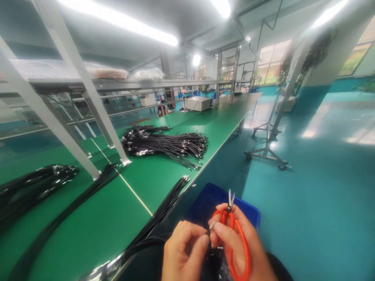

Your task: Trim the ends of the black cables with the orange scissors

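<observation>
My left hand [187, 248] pinches a black cable [209, 232] close to its pale tip. Red-handled scissors [245, 249] rest in my right hand [252, 238], their short blades [231, 200] pointing up and slightly parted. The thumb and forefinger of that same hand touch the small whitish cable end [212, 225]. Both hands are close together in front of the table edge. A bundle of black cables [164, 207] with light metal-like tips lies along that edge, left of my hands.
A large pile of black cables [166, 144] lies on the green table [140, 183]. More cables [38, 187] lie at left beside metal posts [73, 93]. Below my hands sits a blue bin [249, 210]. A wheeled stand [268, 150] is on the floor at right.
</observation>
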The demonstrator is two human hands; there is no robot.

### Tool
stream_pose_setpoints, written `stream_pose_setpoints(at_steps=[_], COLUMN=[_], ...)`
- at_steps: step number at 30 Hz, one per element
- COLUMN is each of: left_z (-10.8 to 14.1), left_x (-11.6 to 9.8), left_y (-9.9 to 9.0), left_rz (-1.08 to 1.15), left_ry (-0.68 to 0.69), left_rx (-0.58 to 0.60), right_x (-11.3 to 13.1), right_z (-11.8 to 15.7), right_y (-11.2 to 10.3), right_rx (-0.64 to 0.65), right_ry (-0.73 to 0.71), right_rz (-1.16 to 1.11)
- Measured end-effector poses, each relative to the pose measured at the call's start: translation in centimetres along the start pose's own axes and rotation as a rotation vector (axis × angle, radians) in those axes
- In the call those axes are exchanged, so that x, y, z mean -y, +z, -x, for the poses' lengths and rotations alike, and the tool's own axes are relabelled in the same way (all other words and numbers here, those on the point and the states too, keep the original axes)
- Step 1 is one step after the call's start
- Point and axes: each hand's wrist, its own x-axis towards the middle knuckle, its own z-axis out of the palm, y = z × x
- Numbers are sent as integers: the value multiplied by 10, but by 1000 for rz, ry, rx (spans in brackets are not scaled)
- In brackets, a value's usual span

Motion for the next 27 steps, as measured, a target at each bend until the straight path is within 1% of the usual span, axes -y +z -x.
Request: stream_pose_setpoints(at_steps=[4, 6, 8, 10, 12, 13, 15, 17, 19, 23, 25, 27], left_z=[1, 2, 1, -1, -4, -6, -10, -13, -14, -14, -14, -15], left_x=[2, 2, 1, -2, -4, -4, -4, -4, -5, -7, -5, -2], left_y=[5, 7, 8, 7, 3, 1, -3, -6, -8, -5, -4, -3], left_rz=[262, 332, 315, 232, 178, 192, 300, 441, 549, 691, 679, 610], left_ry=[-85, -70, -14, 26, 1, -31, -99, -130, -156, -234, -220, -168], left_rx=[36, 39, 26, -3, -11, 7, 89, 178, 205, 155, 144, 141], right_x=[-6, -9, -10, -10, -9, -8, -8, -8, -9, -9, -8, -7], right_z=[-3, -2, 0, 4, 6, 7, 7, 6, 4, 1, 0, -1], right_y=[-2, -1, 1, 4, 5, 5, 4, 2, 0, 0, 1, 1], right_rx=[56, 59, 21, -15, -12, -4, 10, 21, 37, 67, 62, 70], right_ry=[157, 197, 224, 208, 150, 132, 159, 217, 241, 226, 234, 256], right_rz=[-159, -185, -146, -86, -44, -34, -35, -65, -105, -150, -147, -156])
